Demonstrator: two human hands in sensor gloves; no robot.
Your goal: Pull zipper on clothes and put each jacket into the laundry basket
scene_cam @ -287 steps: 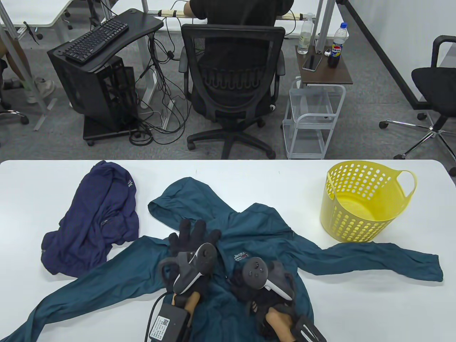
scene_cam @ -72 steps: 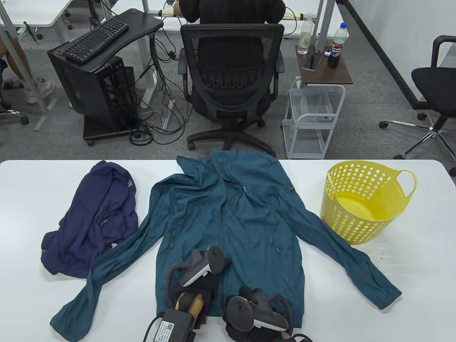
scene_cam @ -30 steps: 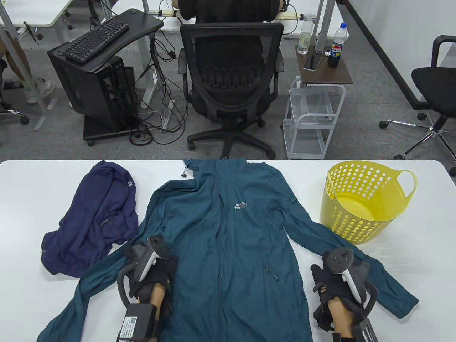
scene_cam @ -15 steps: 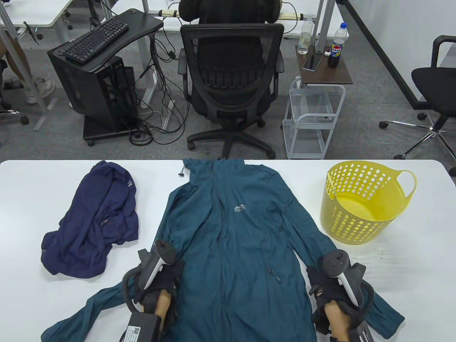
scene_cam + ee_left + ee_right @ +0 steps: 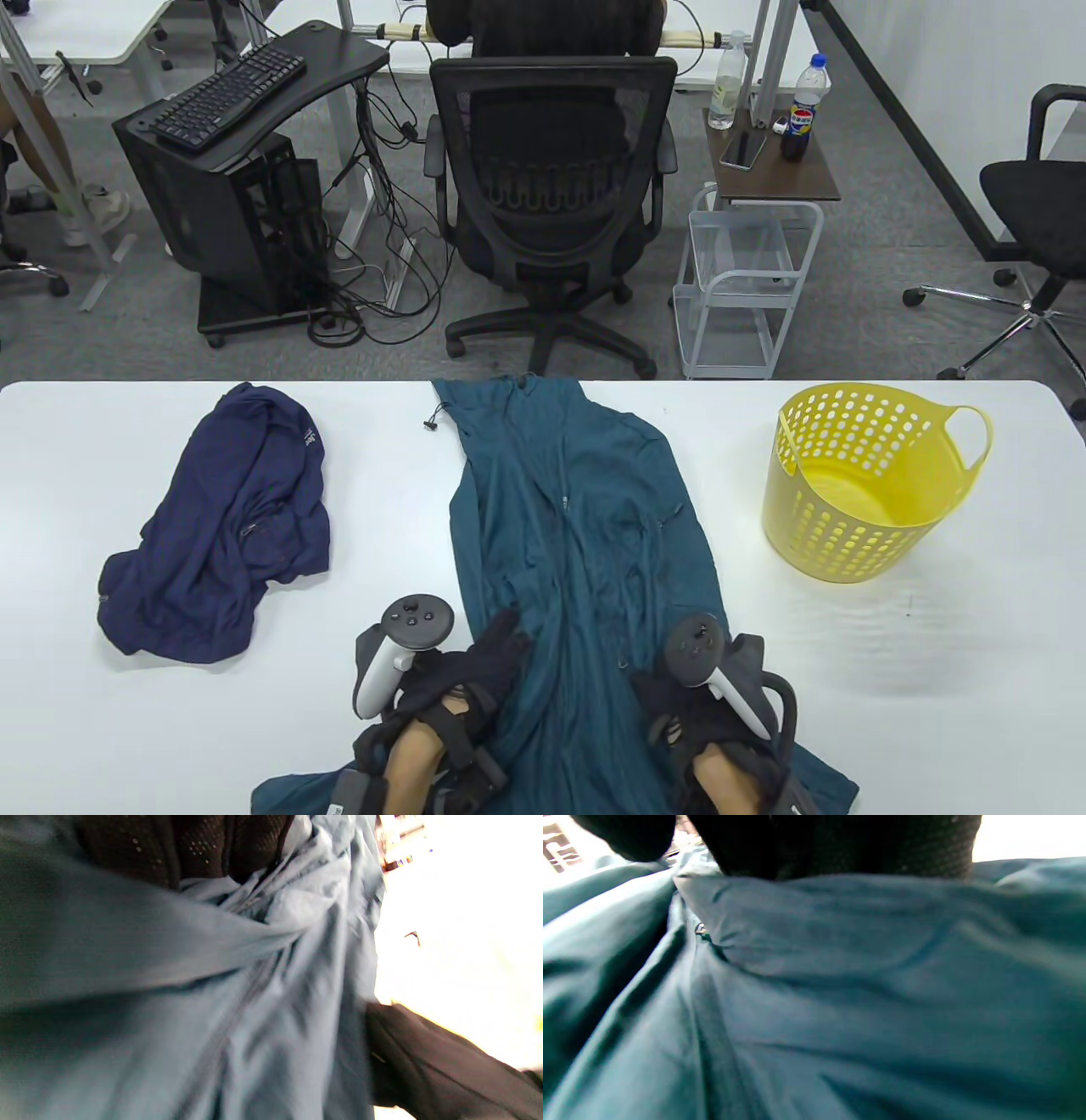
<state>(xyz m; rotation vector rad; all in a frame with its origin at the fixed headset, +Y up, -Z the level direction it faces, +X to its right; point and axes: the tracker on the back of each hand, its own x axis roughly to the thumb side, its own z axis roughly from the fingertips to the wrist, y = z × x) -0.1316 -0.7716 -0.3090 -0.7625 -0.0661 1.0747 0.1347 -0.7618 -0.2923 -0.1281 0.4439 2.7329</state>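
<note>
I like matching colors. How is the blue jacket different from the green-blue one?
The navy jacket lies crumpled and untouched; the teal jacket is stretched long and narrow, with the left hand and right hand on it. Both lie on the table, outside the yellow basket.

Teal jacket (image 5: 585, 543), navy jacket (image 5: 229, 526), yellow perforated basket (image 5: 857, 501), white table (image 5: 933, 679).
</note>
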